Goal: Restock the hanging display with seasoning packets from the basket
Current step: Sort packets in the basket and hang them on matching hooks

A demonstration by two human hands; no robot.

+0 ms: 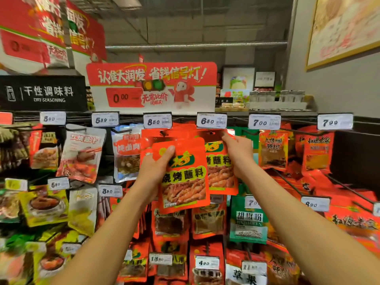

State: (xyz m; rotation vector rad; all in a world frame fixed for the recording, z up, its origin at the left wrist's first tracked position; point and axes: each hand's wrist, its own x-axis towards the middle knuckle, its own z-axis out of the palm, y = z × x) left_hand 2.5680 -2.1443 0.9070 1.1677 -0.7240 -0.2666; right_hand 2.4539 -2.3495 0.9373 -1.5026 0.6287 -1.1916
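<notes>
Display: we face a hanging display [308, 128] of pegs crowded with seasoning packets, white price tags [211, 120] clipped along the top rail.
Banner: a red and white promotional sign [152, 87] stands above it.
Front packet: in our left hand [153, 168] we hold a red packet [183, 177], green logo, yellow band with black characters, a photo of grilled food below; fingers curled round its left edge, thumb on its face.
Hanging packet: our right hand [238, 150] pinches the top corner of a matching packet [220, 161] under the 6.80 tag, partly behind the front one.
</notes>
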